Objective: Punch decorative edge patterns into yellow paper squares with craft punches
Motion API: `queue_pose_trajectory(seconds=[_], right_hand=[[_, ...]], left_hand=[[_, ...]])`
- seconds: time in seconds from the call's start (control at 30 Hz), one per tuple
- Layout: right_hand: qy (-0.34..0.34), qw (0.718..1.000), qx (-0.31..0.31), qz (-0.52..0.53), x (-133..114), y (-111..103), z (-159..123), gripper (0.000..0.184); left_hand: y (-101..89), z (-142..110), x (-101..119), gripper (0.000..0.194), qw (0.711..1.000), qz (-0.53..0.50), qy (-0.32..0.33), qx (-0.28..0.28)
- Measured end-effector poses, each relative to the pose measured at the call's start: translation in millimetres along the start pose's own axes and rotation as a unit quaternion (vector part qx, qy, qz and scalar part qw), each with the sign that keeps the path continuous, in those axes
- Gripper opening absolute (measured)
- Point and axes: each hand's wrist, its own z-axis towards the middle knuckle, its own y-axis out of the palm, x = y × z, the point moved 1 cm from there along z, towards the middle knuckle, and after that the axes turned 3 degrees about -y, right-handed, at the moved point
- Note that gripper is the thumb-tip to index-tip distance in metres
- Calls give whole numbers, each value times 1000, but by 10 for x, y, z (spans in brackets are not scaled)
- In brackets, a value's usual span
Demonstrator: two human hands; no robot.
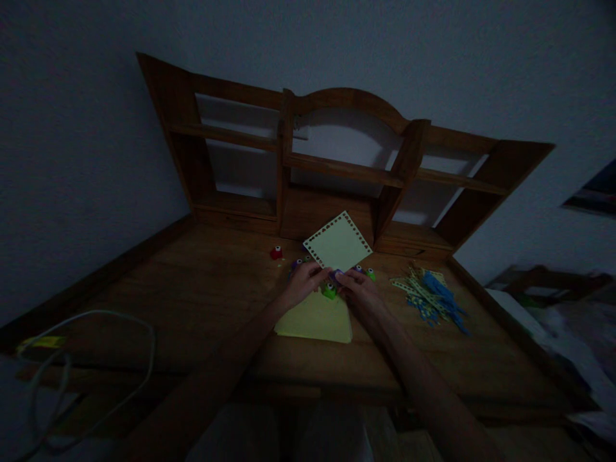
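Observation:
A pale yellow sheet of paper (pixel 339 244) stands tilted up in front of me, with small shapes punched along its edges. My left hand (pixel 306 281) is closed, its fingertips pinching the sheet near the lower corner. Around a small purple craft punch (pixel 335 275) at that same corner, the fingers of my right hand (pixel 363 290) are closed. Just below sits a green punch (pixel 330 292), close to a stack of yellow paper (pixel 315 323) under my wrists. More small punches, purple and green (pixel 370 274), lie partly hidden behind my hands.
A red punch (pixel 276 253) stands to the left with paper bits near it. On the right lie punched paper strips and blue cut pieces (pixel 445 295). A wooden shelf unit (pixel 337 168) backs the desk (pixel 206 282). A white cable (pixel 153 340) loops at the front left.

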Motion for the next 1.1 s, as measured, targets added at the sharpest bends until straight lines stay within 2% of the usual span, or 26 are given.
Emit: queue_pose_trajectory(seconds=[0.2,0.5,0.7,0.9,1.1], right_hand=[[-37,999,8,-6,-31,63,-14,23],[-29,1000,2,11,-39,67,-15,24],[-27,1000,5,6,2,32,4,26],[-9,999,27,19,20,3,-13,27],[-3,1000,26,15,1,35,9,28]], left_hand=[[-2,16,-1,33,999,29,28,30],[-6,15,-23,30,996,55,56,41],[8,0,-8,30,998,51,40,28],[23,-15,12,30,997,69,38,-11],[6,5,-6,31,998,55,26,19]])
